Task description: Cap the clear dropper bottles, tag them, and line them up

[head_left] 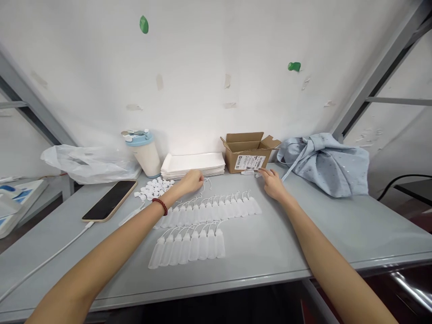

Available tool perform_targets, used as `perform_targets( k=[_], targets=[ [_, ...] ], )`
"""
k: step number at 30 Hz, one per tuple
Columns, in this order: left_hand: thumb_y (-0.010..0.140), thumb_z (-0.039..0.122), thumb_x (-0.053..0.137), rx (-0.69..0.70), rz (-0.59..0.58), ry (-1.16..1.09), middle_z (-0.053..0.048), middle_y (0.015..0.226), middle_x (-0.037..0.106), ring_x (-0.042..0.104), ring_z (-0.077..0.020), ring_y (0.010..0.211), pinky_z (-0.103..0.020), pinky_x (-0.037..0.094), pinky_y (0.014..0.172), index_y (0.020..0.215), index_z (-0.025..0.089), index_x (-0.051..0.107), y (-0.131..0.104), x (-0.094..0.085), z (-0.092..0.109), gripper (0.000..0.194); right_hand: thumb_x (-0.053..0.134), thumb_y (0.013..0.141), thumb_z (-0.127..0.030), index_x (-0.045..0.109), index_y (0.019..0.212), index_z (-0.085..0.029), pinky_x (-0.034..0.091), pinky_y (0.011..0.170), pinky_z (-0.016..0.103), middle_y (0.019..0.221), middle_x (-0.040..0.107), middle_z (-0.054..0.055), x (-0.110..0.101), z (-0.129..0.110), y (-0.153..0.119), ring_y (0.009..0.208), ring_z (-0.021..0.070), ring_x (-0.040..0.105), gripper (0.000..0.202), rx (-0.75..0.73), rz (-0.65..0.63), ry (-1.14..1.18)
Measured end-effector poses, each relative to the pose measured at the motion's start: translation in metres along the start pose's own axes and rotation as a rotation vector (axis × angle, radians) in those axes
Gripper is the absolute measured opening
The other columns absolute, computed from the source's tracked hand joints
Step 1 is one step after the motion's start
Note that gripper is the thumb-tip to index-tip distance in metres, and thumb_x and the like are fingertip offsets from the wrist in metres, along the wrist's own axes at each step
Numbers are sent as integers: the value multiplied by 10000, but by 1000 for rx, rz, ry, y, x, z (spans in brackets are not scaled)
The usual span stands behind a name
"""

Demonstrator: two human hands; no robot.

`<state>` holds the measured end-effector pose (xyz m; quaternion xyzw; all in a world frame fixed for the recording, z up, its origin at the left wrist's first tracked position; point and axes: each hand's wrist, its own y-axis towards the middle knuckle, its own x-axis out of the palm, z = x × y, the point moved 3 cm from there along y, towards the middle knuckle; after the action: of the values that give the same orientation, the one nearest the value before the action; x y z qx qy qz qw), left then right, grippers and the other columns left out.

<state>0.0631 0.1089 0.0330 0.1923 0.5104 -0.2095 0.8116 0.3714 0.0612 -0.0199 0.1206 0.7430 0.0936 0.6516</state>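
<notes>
My left hand [193,181] is closed, its fingertips by thin white tubes [208,182] behind the bottles; whatever it may grip is too small to make out. My right hand [272,183] reaches to a small clear-and-white item [248,172] in front of the open cardboard box [248,155], fingers partly extended. Two rows of small translucent bottles lie on the grey table: a long back row [216,211] and a shorter front row [189,247], each bottle with a thin curved tube. White caps [155,188] are piled left of my left hand.
A stack of white envelopes [192,164] stands behind my left hand, beside a blue-lidded cup [145,153]. Leftward are a plastic bag [91,164] and a phone [110,200] with a cable. A blue fabric bag [330,164] lies at the right.
</notes>
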Motion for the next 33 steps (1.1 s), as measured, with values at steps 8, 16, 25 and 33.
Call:
perform_targets(
  k=[8, 16, 25, 33],
  targets=[
    [704, 142, 443, 0, 137, 27, -80, 715, 679, 584, -193, 684, -284, 413, 665, 715, 126, 661, -12, -12, 1, 219, 381, 691, 43, 541, 1244, -156, 413, 858, 425, 1273, 557, 118, -3, -2, 3, 1148, 289, 436, 608, -38, 42, 12],
    [747, 342, 564, -62, 317, -344, -56, 794, 696, 618, -183, 738, -285, 465, 713, 795, 151, 661, -52, -37, 7, 221, 406, 798, -44, 616, 1089, -153, 393, 776, 433, 1101, 633, 135, -17, -19, 2, 1017, 310, 486, 374, -40, 103, 53],
    [699, 307, 692, -141, 270, -957, -11, 714, 662, 569, -104, 612, -243, 475, 652, 767, 159, 663, -88, -33, 48, 166, 451, 899, -208, 543, 1080, -206, 503, 747, 354, 1001, 657, 88, -61, -127, -41, 897, 210, 615, 203, -491, 382, 612],
    [701, 290, 701, -228, 229, -1197, -25, 677, 643, 589, -117, 652, -237, 473, 642, 739, 132, 688, -96, -16, 60, 163, 420, 915, -150, 412, 1225, -223, 532, 675, 318, 995, 615, 96, -63, -169, -78, 836, 182, 607, 319, -681, 381, 623]
  ],
)
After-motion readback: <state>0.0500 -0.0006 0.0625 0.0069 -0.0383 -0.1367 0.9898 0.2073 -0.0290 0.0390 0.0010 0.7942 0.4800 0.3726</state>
